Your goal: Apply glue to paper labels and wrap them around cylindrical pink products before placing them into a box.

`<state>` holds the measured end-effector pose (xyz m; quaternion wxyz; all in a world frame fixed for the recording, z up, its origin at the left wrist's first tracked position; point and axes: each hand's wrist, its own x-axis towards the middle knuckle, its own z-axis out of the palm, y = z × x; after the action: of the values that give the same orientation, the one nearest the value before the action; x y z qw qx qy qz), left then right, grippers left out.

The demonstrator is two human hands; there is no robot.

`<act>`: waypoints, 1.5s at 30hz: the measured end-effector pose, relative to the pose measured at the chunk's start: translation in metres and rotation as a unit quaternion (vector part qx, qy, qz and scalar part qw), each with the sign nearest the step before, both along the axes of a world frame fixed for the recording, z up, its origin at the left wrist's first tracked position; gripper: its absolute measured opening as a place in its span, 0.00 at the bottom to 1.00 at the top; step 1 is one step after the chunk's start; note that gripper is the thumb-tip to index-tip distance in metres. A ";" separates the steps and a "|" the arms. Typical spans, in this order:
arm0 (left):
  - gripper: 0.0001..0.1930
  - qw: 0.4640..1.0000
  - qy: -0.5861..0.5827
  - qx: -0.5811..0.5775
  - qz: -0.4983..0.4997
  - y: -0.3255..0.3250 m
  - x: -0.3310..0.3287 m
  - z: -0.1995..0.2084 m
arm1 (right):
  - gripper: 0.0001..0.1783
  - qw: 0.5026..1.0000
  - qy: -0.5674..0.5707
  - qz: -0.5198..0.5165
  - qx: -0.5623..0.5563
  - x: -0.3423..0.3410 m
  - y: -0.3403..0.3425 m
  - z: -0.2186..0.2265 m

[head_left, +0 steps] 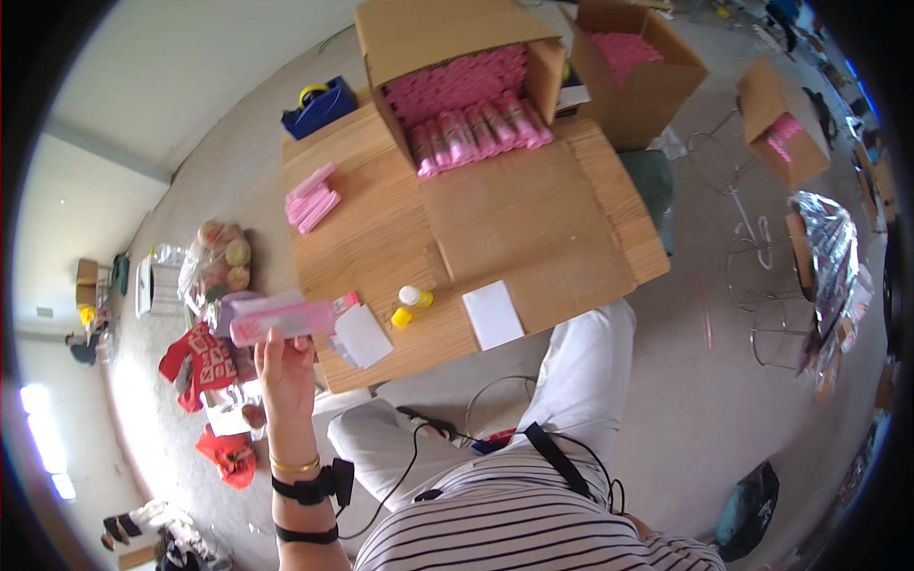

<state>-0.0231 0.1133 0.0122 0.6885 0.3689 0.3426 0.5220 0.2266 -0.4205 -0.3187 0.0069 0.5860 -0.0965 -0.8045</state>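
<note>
My left hand [288, 366] is raised past the table's left edge, its fingers closed on a long pink plastic packet [281, 321]. The packet is partly see-through and has a paler strip along its upper side. Next to its right end, a stack of white paper slips [364, 338] lies near the table corner. A yellow and white glue stick [417, 297] is on the wood, with a yellow cap [401, 317] beside it. Farther right lies a white pad [492, 315], partly over a cardboard flap [533, 228]. My right hand does not show.
An open carton [447, 38] full of pink packets stands on the wooden table [371, 228]. Several loose pink packets [311, 198] and a blue tape dispenser [322, 107] are at the left. More cartons [638, 86] stand at the right. Bags [224, 257] lie left of the table.
</note>
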 end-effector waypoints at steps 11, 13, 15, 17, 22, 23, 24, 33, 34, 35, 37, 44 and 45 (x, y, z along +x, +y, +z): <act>0.07 1.000 -0.003 -0.024 -0.012 -0.061 -0.009 -0.022 | 0.11 0.997 -0.059 -0.007 -0.052 -0.029 -0.122 -0.009; 0.09 1.000 0.001 0.006 -0.009 -0.084 -0.015 -0.023 | 0.11 0.995 -0.084 -0.006 -0.046 -0.014 -0.139 -0.013; 0.05 1.000 -0.023 -0.001 0.017 -0.106 -0.016 -0.014 | 0.11 0.994 -0.108 -0.005 -0.034 0.003 -0.140 -0.020; 0.03 0.996 -0.043 0.009 0.074 -0.123 -0.034 -0.008 | 0.11 0.989 -0.149 0.007 -0.012 0.048 -0.155 -0.043; 0.07 0.991 -0.072 0.059 0.100 -0.161 -0.053 0.005 | 0.07 0.594 -0.348 0.460 0.560 0.223 -0.038 -0.046; 0.07 0.990 -0.069 0.052 0.107 -0.169 -0.050 0.005 | 0.09 0.840 -0.392 0.150 0.344 0.250 0.004 -0.031; 0.07 0.990 -0.059 0.048 0.122 -0.180 -0.048 0.008 | 0.09 0.824 -0.434 0.019 0.364 0.259 0.052 -0.003; 0.06 0.994 -0.079 0.075 0.010 -0.170 0.030 0.032 | 0.15 0.573 -0.169 -0.207 0.774 0.117 0.291 0.377; 0.06 0.994 -0.070 0.085 -0.013 -0.167 0.040 0.043 | 0.15 0.545 -0.128 -0.185 0.808 0.104 0.300 0.402; 0.08 0.991 -0.073 0.107 -0.018 -0.165 0.053 0.054 | 0.16 0.527 -0.119 -0.159 0.827 0.096 0.309 0.421; 0.08 0.986 -0.099 0.132 -0.035 -0.164 0.069 0.067 | 0.18 0.500 -0.112 -0.128 0.850 0.078 0.317 0.442; 0.08 0.978 -0.145 0.124 -0.083 -0.194 0.099 0.073 | 0.29 0.524 0.007 -0.060 0.850 0.015 0.311 0.426; 0.08 0.980 -0.139 0.109 -0.092 -0.198 0.099 0.069 | 0.29 0.536 0.020 -0.114 0.836 0.009 0.308 0.423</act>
<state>0.0754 -0.0843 0.0816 0.7298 0.3955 0.1491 0.5373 0.2351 -0.1123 0.1046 -0.5759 0.2932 0.5543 -0.5245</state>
